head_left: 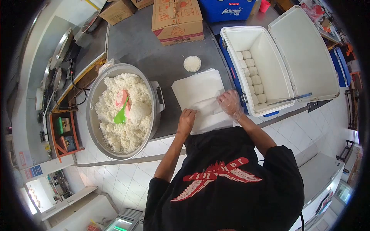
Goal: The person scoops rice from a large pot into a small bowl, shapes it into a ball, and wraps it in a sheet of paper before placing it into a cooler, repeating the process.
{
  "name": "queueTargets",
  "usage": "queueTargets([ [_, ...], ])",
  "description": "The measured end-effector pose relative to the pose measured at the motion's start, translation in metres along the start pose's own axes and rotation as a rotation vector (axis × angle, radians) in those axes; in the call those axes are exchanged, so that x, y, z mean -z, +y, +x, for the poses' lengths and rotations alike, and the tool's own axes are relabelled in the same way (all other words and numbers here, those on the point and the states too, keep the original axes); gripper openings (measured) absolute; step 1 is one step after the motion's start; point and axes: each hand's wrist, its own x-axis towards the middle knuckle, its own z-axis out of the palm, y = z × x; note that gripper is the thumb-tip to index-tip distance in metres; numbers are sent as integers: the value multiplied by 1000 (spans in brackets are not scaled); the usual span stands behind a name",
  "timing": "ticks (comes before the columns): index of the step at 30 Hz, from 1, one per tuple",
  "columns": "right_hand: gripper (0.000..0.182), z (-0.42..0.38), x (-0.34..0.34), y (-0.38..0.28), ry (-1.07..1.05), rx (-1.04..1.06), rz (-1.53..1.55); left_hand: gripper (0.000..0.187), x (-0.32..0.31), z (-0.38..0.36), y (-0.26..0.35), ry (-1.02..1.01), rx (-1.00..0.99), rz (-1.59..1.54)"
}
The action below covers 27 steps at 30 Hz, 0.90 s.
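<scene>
A stack of white paper sheets [196, 85] lies on the counter in front of me. On top is a folded paper wrapper [206, 105], its far edge raised; whatever may be inside is hidden. My bare left hand [187, 121] pinches the wrapper's left end with curled fingers. My right hand [230, 104], in a clear plastic glove, is closed around the right end. Just beyond the stack sits a small bowl of rice [192, 63]. To the left, a large metal pot [155, 111] is heaped with cooked rice [115, 138], with a green rice paddle [121, 114] and a pink scoop [121, 98] in it.
At right, an open cooler [246, 35] holds rows of white wrapped bundles [253, 71]; its lid [308, 54] leans outward. Cardboard boxes [178, 29] and a blue cooler [225, 10] line the back. Pans [58, 79] stand at far left.
</scene>
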Motion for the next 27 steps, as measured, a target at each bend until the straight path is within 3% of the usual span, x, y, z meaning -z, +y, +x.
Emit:
queueTargets([
  [4, 7, 24, 21, -5, 169, -73, 139, 27, 8, 23, 10, 104, 145, 12],
  [7, 12, 26, 34, -14, 258, -54, 307, 27, 15, 61, 28, 183, 113, 184],
  [8, 14, 25, 36, -20, 271, -36, 381, 27, 13, 71, 23, 98, 145, 190],
  [11, 23, 15, -5, -39, 33, 186, 414, 23, -7, 85, -2, -99, 203, 205],
  [17, 37, 33, -9, -45, -216, -76, 208, 12, -5, 96, -5, -129, 161, 225],
  [20, 40, 42, -10, -45, -86, -242, 166, 11, 1, 89, 7, -78, 67, 167],
  [23, 41, 39, 1, -49, 207, -115, -6, 13, 3, 67, 14, -50, -64, 116],
  [27, 31, 39, 14, -39, 109, 129, -106, 20, -5, 26, 20, 11, -181, 139],
])
